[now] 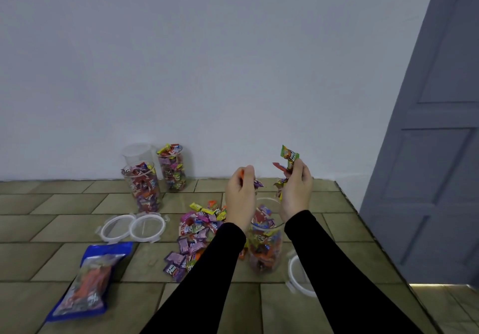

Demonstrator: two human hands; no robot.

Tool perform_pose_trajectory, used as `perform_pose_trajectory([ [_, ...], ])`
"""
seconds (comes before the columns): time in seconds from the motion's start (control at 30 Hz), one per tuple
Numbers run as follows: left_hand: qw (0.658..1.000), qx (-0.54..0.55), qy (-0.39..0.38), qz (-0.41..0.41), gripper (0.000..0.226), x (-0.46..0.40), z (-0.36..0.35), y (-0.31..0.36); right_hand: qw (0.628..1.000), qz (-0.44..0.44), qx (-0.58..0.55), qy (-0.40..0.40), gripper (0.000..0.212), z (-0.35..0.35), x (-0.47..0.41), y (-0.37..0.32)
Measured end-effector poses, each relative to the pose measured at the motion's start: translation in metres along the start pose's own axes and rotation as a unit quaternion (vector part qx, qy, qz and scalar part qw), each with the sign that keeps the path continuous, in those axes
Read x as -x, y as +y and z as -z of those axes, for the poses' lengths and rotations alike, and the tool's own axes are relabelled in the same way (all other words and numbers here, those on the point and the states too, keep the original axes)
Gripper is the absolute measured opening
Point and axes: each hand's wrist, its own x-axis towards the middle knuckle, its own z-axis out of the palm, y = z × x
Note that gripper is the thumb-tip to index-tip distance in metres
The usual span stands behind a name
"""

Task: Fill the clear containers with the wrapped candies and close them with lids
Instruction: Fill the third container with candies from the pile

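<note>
Both hands hover above the open clear plastic container (265, 240), which stands near the right edge of the tiled surface (51, 219) and is partly filled with wrapped candies. The left hand (241, 195) is curled around a few small candies, an orange wrapper and a purple one peeking from its fingers. The right hand (297, 191) pinches several candies, with a green-wrapped candy (289, 155) sticking up above the fingers. Black sleeves cover both forearms. A loose pile of multicoloured wrapped candies (197, 232) lies just left of that container, partly under the left arm. Near the far edge by the wall stand 2 clear containers full of candies (145, 187) and 1 empty clear container (136, 153) behind them. 2 round white-rimmed clear lids (133, 227) lie side by side, touching, in the middle left. Another white-rimmed lid (298, 276) lies beside the right forearm. A blue candy bag (88, 281) lies toward the near left corner.
</note>
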Motion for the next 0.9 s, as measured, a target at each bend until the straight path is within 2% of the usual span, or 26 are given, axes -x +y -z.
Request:
perform_pose_trajectory([
  [0.2,1.000,-0.018,-0.014,0.012,0.033,0.004,0.002,-0.007,0.999,-0.027,0.007,-0.023,0.029,0.002,-0.001,0.000],
  [0.47,0.998,-0.043,-0.033,-0.029,0.038,0.008,0.001,-0.017,0.998,-0.038,0.008,-0.050,0.028,0.004,0.001,-0.003],
  [0.67,0.999,-0.023,-0.025,-0.020,0.033,0.008,0.001,-0.021,0.998,-0.034,0.019,-0.052,0.028,0.005,0.001,-0.001],
  [0.83,1.000,0.021,-0.017,-0.012,0.014,0.008,0.001,-0.024,0.998,-0.038,0.017,-0.051,0.028,0.005,0.001,-0.001],
  [0.9,0.999,0.029,-0.020,-0.024,0.019,0.008,0.002,-0.025,0.998,-0.042,0.010,-0.052,0.028,0.005,0.001,-0.001],
])
